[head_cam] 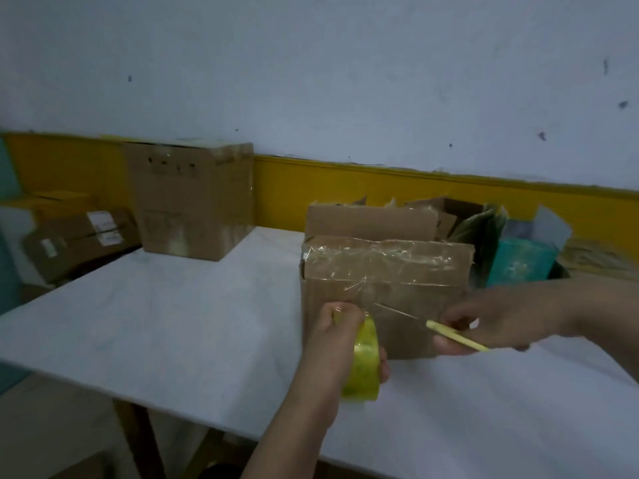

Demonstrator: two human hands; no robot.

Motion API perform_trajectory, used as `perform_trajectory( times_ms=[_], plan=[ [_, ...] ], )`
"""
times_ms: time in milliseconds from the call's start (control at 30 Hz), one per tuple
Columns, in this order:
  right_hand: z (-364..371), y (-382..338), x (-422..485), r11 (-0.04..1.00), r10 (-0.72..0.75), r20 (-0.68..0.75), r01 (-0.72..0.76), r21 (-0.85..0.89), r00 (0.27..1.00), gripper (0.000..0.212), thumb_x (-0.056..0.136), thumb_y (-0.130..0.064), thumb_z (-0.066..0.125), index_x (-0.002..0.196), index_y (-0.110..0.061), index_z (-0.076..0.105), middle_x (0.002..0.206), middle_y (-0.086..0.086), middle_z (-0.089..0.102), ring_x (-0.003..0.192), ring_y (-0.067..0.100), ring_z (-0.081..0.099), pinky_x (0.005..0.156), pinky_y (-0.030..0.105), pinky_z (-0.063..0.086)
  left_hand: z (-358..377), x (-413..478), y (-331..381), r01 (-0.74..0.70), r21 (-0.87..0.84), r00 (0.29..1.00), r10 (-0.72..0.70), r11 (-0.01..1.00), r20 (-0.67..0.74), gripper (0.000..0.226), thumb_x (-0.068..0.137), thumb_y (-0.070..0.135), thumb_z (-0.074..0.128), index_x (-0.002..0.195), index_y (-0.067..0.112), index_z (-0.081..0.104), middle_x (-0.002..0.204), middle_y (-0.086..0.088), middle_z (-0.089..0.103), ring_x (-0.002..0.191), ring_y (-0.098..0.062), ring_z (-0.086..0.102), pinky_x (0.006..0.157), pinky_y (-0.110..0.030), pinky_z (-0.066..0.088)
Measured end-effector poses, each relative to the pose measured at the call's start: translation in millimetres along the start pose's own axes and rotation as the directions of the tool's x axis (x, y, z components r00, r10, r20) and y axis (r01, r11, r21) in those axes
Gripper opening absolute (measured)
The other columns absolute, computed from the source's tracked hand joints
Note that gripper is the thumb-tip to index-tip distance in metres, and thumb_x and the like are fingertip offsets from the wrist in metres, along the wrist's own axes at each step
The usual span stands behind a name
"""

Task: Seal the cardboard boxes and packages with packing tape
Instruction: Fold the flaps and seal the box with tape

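**First:** Left hand point(337, 344), how does it sit?

**Second:** Its fingers are curled round a roll of packing tape point(363, 361), glossy and yellowish-clear, held over the near part of the white table point(173, 323). A thin shiny strip of tape point(390, 311) stretches from the roll to the front face of the cardboard box point(387, 337).

**First:** And the right hand point(501, 319)?

**Second:** It pinches a slim pale-yellow cutter point(456, 337) between thumb and bent fingers, with the tip at the stretched strip.

**First:** Where is the box?

**Second:** It stands mid-table toward the right edge. It is brown, rectangular and matte, and its top is covered in crinkled clear tape. Just behind it is an open carton point(370, 221) with an upright flap, and beside that a teal package point(522, 261). A tall taped carton point(193, 202) stands at the far left corner.
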State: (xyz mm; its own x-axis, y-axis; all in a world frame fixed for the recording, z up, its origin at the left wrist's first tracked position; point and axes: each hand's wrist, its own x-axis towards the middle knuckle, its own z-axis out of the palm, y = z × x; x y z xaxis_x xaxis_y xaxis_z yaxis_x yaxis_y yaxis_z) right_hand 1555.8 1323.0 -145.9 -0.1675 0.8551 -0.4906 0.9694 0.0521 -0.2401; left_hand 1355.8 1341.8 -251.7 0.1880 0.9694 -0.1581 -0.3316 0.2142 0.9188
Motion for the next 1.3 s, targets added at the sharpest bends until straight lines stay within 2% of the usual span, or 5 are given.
perform_trajectory(
  times_ms=[167, 567, 967, 1067, 1300],
  plan=[
    [-23.2, -20.0, 21.0, 0.999, 0.001, 0.139, 0.005, -0.048, 0.99, 0.062, 0.058, -0.09, 0.05, 0.095, -0.042, 0.063, 0.09, -0.011, 0.055, 0.081, 0.012, 0.048, 0.062, 0.019, 0.043, -1.9, 2.3, 2.0, 0.131, 0.039, 0.985, -0.134, 0.991, 0.104, 0.016, 0.096, 0.024, 0.055, 0.108, 0.015, 0.051, 0.061, -0.019, 0.06, 0.047, -0.029, 0.059, 0.054, -0.034, 0.052],
    [2.2, -9.8, 57.4, 0.977, -0.206, -0.279, 0.214, -0.003, 0.938, 0.005, 0.081, -0.047, 0.073, 0.077, -0.045, 0.076, 0.065, -0.013, 0.069, 0.053, -0.002, 0.052, 0.052, 0.021, 0.042, -21.7, 16.2, 10.5, 0.104, 0.077, 0.985, -0.113, 0.992, 0.13, 0.017, 0.098, 0.012, 0.053, 0.111, 0.007, 0.044, 0.061, -0.025, 0.062, 0.051, -0.034, 0.063, 0.054, -0.039, 0.056],
    [60.7, -97.5, 71.7, 0.864, -0.408, -0.255, 0.461, 0.202, 0.876, 0.049, 0.066, -0.078, 0.048, 0.1, -0.044, 0.056, 0.087, -0.016, 0.063, 0.066, -0.003, 0.056, 0.06, 0.025, 0.051, -103.2, -12.9, 21.4, -0.062, 0.063, 0.995, 0.067, 0.996, -0.074, 0.014, 0.099, 0.016, 0.051, 0.108, 0.007, 0.057, 0.068, -0.024, 0.068, 0.055, -0.035, 0.066, 0.053, -0.037, 0.055],
    [75.9, -137.1, 98.9, 0.83, -0.352, -0.463, 0.5, 0.247, 0.813, 0.051, 0.067, -0.069, 0.057, 0.092, -0.024, 0.058, 0.085, 0.002, 0.065, 0.073, 0.016, 0.061, 0.068, 0.043, 0.052, -131.7, -27.0, 30.0, -0.092, 0.028, 0.991, 0.095, 0.995, -0.095, 0.018, 0.097, 0.007, 0.045, 0.11, 0.002, 0.055, 0.068, -0.026, 0.066, 0.053, -0.033, 0.065, 0.051, -0.034, 0.054],
    [87.4, -181.6, 149.7, 0.682, -0.024, -0.625, 0.47, 0.561, 0.78, 0.063, 0.053, -0.078, 0.055, 0.08, -0.021, 0.059, 0.074, -0.006, 0.065, 0.059, 0.009, 0.054, 0.057, 0.027, 0.038, -184.9, -48.5, 52.2, -0.114, 0.026, 0.978, 0.117, 0.993, -0.174, 0.028, 0.089, -0.006, 0.043, 0.113, 0.002, 0.056, 0.071, -0.023, 0.063, 0.058, -0.032, 0.062, 0.054, -0.035, 0.053]
  ],
)
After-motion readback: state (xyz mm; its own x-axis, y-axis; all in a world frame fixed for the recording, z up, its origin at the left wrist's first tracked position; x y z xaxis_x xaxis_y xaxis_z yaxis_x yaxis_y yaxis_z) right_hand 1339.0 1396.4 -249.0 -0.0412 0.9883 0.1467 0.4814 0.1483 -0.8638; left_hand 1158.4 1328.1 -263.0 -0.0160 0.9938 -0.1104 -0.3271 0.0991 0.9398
